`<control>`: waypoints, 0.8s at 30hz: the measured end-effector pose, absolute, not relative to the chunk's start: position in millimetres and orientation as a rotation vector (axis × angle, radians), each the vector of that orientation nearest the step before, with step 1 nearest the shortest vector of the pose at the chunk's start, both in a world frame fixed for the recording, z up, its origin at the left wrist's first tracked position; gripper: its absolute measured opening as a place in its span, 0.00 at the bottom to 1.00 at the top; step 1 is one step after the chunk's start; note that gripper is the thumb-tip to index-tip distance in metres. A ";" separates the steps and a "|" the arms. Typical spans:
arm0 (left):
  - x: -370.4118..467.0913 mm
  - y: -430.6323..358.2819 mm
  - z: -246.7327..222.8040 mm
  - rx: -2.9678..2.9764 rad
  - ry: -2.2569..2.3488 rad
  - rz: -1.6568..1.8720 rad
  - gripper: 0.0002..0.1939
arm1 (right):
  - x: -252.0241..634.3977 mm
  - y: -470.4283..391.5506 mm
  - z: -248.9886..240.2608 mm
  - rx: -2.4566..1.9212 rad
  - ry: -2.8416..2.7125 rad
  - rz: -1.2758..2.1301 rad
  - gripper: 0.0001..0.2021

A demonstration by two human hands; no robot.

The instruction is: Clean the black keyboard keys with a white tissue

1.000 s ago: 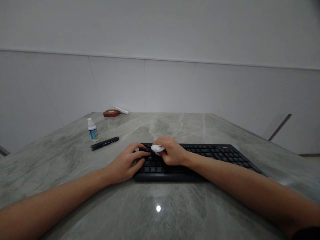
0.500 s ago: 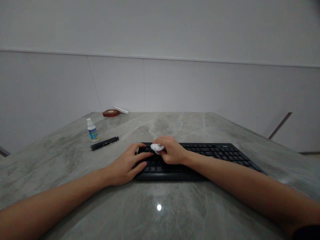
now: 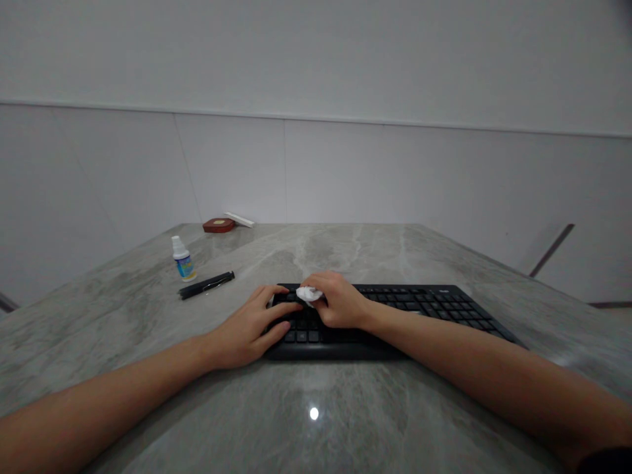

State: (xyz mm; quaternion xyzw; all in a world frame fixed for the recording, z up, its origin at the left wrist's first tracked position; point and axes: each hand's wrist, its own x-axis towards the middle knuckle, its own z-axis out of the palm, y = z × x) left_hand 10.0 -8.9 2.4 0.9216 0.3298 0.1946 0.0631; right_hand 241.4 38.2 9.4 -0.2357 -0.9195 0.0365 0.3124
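Observation:
A black keyboard (image 3: 340,349) lies in front of me on the marbled table. Over its left end rests my left hand (image 3: 247,329), fingers spread apart and their tips on the keys. My right hand (image 3: 343,303) is closed around a crumpled white tissue (image 3: 309,294), which it presses onto the upper left keys. Part of the tissue is hidden inside the fingers. My right forearm crosses above the keyboard and covers some of its middle keys.
A small white spray bottle (image 3: 184,261) with a blue and yellow label stands on the left of the table (image 3: 316,388). Beside it lies a black pen-like object (image 3: 206,285). Near the far edge are a reddish-brown case (image 3: 218,226) and a flat white object (image 3: 239,219).
My right hand and the tissue have shifted very slightly to the left over the keys. My left hand stays in place. The whole view has tilted a touch.

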 end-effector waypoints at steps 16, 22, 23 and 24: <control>9.6 -9.2 1.2 2.804 0.986 0.603 0.21 | 241.9 39.1 8.6 -0.490 -2.445 0.150 0.12; 10.8 -9.6 2.3 2.792 0.985 0.648 0.19 | 243.3 40.6 8.6 -0.404 -2.444 0.201 0.16; 11.0 -9.7 2.4 2.788 0.987 0.650 0.18 | 243.5 41.0 8.3 -0.394 -2.442 0.199 0.17; 11.2 -9.8 2.4 2.786 0.989 0.651 0.18 | 243.6 41.3 8.0 -0.382 -2.441 0.195 0.17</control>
